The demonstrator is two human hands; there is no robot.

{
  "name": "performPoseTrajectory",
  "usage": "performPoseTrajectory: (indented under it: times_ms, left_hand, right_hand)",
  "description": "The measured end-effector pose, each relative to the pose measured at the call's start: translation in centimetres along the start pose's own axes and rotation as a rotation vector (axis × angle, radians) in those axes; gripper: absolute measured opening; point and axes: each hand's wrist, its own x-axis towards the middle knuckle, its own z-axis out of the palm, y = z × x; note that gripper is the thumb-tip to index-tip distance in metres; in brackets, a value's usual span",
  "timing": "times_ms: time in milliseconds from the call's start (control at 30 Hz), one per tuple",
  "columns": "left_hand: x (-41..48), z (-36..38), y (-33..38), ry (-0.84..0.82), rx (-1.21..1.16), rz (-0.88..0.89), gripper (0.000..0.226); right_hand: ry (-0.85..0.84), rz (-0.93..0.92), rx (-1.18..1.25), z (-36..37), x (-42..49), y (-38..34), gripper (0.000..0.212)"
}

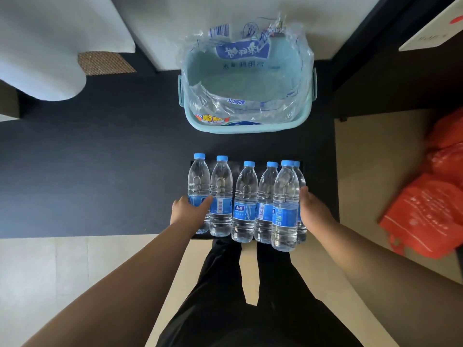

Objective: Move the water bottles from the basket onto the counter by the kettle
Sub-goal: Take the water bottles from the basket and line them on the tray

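Observation:
Several clear water bottles (pixel 245 201) with blue caps and blue labels stand upright in a row on a small black tray (pixel 300 166), just in front of my legs. My left hand (pixel 190 211) grips the leftmost bottle (pixel 199 181), its thumb lying between that one and its neighbour. My right hand (pixel 313 209) holds the far-right bottle (pixel 302 181) from the side, thumb up along it and fingers hidden behind. Beyond the row sits the light-teal basket (pixel 248 126), which holds only crumpled clear plastic wrap (pixel 240 106). No kettle is in view.
The basket stands on a dark surface (pixel 100 159) that stretches to the left. Orange plastic bags (pixel 426 216) lie on a tan surface at the right. White fabric (pixel 50 46) hangs at the top left, and pale floor shows at the lower left.

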Motion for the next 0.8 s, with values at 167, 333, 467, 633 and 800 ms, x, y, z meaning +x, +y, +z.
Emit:
performPoseTrajectory:
  times_ms: [167, 333, 467, 633, 800]
  left_hand:
    - [0.1, 0.7, 0.6, 0.008, -0.235, -0.180, 0.100]
    - [0.8, 0.6, 0.9, -0.015, -0.311, -0.237, 0.108]
    - [1.4, 0.3, 0.7, -0.064, -0.378, -0.239, 0.115]
    - [0.8, -0.1, 0.7, -0.083, -0.397, -0.209, 0.120]
    - [0.0, -1.1, 0.9, -0.084, -0.340, -0.188, 0.120]
  right_hand:
    - [0.041, 0.176, 0.218, 1.4, -0.4, -1.0, 0.095]
    - [0.074, 0.279, 0.310, 1.6, 0.3, -1.5, 0.103]
    - [0.061, 0.313, 0.365, 1.2, 1.4, -1.1, 0.102]
    - [0.087, 0.343, 0.427, 1.8, 1.3, -1.5, 0.112]
    - [0.072, 0.355, 0.350, 1.6, 0.0, -1.9, 0.117]
